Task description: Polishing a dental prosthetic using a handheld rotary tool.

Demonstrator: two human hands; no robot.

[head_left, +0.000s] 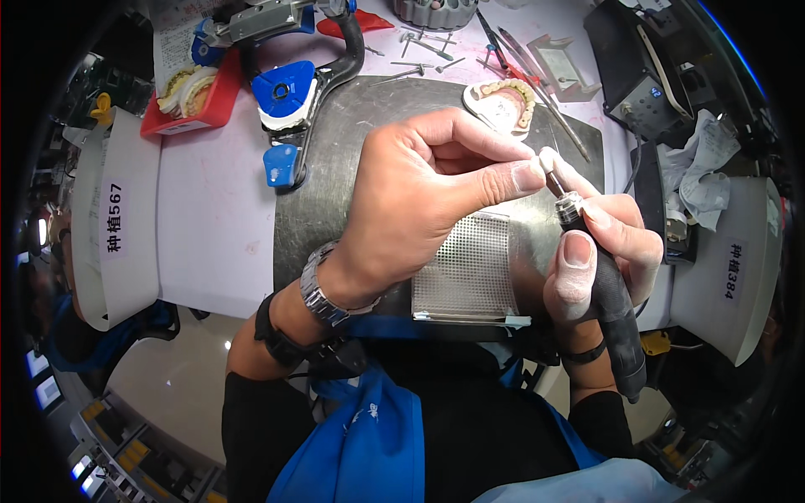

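Observation:
My right hand [629, 235] is wrapped round a black rotary handpiece [616, 323], whose thin metal bur [554, 182] points up and left. White dust coats its fingers. My left hand [411, 180] pinches with thumb and forefinger right at the bur's tip. Whatever small pale piece sits between those fingertips is mostly hidden, and I cannot tell its kind. Both hands meet above a dark metal work plate [377, 105] with a perforated metal grille [465, 272] set in its near part. Just beyond the fingers lies a plaster dental model [509, 107] with a row of teeth.
A blue-and-black articulator [285, 88] stands back left, beside a red tray [186, 124] holding dental casts. Several loose burs [428, 46] lie at the back. Long slim tools [562, 126] rest right of the model. A black control box [641, 84] and crumpled paper [704, 172] are further right.

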